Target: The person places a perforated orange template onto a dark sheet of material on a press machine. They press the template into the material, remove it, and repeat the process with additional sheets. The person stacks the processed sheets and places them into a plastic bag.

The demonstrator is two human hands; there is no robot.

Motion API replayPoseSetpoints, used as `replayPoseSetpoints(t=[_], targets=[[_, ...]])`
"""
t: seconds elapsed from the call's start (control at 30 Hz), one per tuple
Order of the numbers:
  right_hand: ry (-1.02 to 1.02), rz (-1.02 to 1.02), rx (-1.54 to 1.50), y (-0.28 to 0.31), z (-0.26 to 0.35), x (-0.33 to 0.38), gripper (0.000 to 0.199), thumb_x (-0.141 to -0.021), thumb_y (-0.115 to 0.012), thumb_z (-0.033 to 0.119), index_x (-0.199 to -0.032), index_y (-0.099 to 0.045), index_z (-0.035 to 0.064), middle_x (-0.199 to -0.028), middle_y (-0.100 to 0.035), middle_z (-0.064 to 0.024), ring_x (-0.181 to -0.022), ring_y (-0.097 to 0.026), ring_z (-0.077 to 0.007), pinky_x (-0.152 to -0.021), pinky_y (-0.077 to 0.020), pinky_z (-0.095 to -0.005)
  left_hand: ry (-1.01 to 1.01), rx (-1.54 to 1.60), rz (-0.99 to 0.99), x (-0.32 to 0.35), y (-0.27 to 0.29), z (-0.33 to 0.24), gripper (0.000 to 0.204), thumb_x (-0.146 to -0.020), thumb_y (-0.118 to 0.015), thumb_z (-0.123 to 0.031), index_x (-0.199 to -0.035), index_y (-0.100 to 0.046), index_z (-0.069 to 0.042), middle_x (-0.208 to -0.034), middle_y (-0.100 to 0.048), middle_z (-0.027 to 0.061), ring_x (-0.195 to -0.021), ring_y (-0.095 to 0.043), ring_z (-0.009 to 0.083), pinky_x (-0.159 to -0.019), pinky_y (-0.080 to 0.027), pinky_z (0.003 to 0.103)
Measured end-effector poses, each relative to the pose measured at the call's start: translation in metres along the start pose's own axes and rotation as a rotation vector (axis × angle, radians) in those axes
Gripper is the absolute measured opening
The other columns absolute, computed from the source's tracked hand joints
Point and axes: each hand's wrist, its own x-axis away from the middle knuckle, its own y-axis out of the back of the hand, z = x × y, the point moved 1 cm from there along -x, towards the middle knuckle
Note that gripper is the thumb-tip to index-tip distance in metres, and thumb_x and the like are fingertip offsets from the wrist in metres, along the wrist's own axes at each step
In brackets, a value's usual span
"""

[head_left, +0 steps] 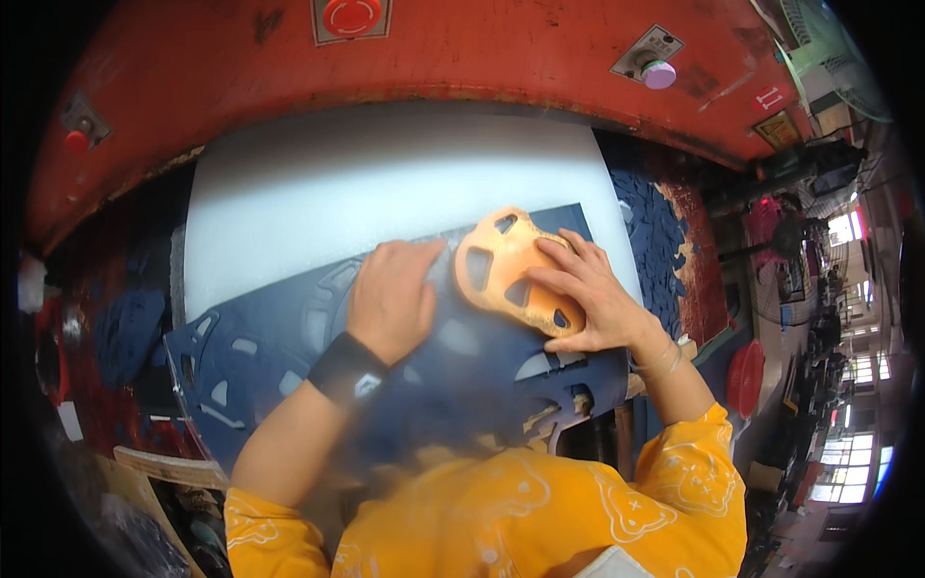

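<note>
Orange form [506, 260], pierced with several holes, lies at the upper right part of the dark blue sheet [482, 385], and the right hand [597, 294] has it by its right end: fingers over the top, thumb down at the lower edge, that grip clamped on the form. Over to the left hand [387, 301], just left of the form, above the sheet, its grip loose, with fingers and thumb apart and the fingertips pointing toward the form. Cut-outs run right across the sheet, some showing white, and beneath it spreads a white board [385, 173]. Dark blue scraps [655, 241] crowd in beyond the board's right edge. A black band [349, 369] circles the left wrist, and a yellow shirt [501, 501] with outlined bears fills the lower edge. Up top, the red machine [501, 63] arches across, a big red button [353, 14] at its middle, a lilac one [658, 75] to the right!
</note>
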Motion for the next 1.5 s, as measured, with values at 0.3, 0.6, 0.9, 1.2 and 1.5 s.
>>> replayPoseSetpoints(t=[0.3,0.6,0.9,1.2,1.5], targets=[[-0.028,-0.033,-0.095,-0.018,-0.040,-0.038,0.081,-0.062,-0.082,0.057,-0.127,-0.057,0.0166,-0.142,-0.041,-0.0197,-0.128,-0.036,-0.0524,-0.103,-0.0307,-0.0594,-0.107,0.025,0.189,-0.041,-0.005,0.055,0.034,-0.073,-0.068,-0.007,-0.106,-0.062,-0.004,-0.118,-0.058,0.0139,-0.104,-0.055,0.0347,-0.088,-0.046,0.043],[-0.103,-0.049,-0.123,-0.050,-0.067,-0.072,0.070,-0.060,-0.082,0.052,-0.118,-0.063,0.0187,-0.134,-0.045,-0.0177,-0.123,-0.038,-0.0511,-0.094,-0.0339,-0.0561,-0.066,0.021,0.276,-0.056,-0.023,0.097,0.038,-0.068,-0.072,-0.011,-0.105,-0.066,-0.005,-0.123,-0.057,0.0141,-0.107,-0.056,0.0320,-0.087,-0.046,0.042],[-0.121,-0.143,-0.080,-0.012,-0.030,-0.030,0.075,-0.054,-0.081,0.034,-0.124,-0.062,0.0176,-0.141,-0.044,-0.0195,-0.126,-0.039,-0.0494,-0.101,-0.0325,-0.0533,-0.035,-0.003,0.393,-0.022,0.016,0.006,0.049,-0.072,-0.073,-0.011,-0.117,-0.058,-0.003,-0.127,-0.053,0.0175,-0.119,-0.050,0.0394,-0.098,-0.042,0.048],[-0.572,-0.413,-0.005,0.023,-0.059,0.046,0.066,-0.059,-0.078,0.031,-0.121,-0.065,0.0116,-0.139,-0.049,-0.0214,-0.121,-0.050,-0.0367,-0.104,-0.0402,-0.0427,0.071,-0.124,0.274,0.059,0.013,-0.102,0.059,-0.076,-0.075,-0.024,-0.128,-0.054,-0.004,-0.137,-0.046,0.0211,-0.131,-0.038,0.0416,-0.109,-0.028,0.056],[-0.949,-0.533,-0.195,0.032,-0.087,0.107,0.059,-0.073,-0.072,0.027,-0.126,-0.059,0.0044,-0.136,-0.051,-0.0189,-0.125,-0.050,-0.0322,-0.107,-0.0374,-0.0378,-0.034,-0.068,0.264,0.068,0.006,-0.114,0.054,-0.071,-0.080,-0.024,-0.118,-0.057,-0.011,-0.122,-0.056,0.0127,-0.128,-0.043,0.0339,-0.106,-0.028,0.056]])
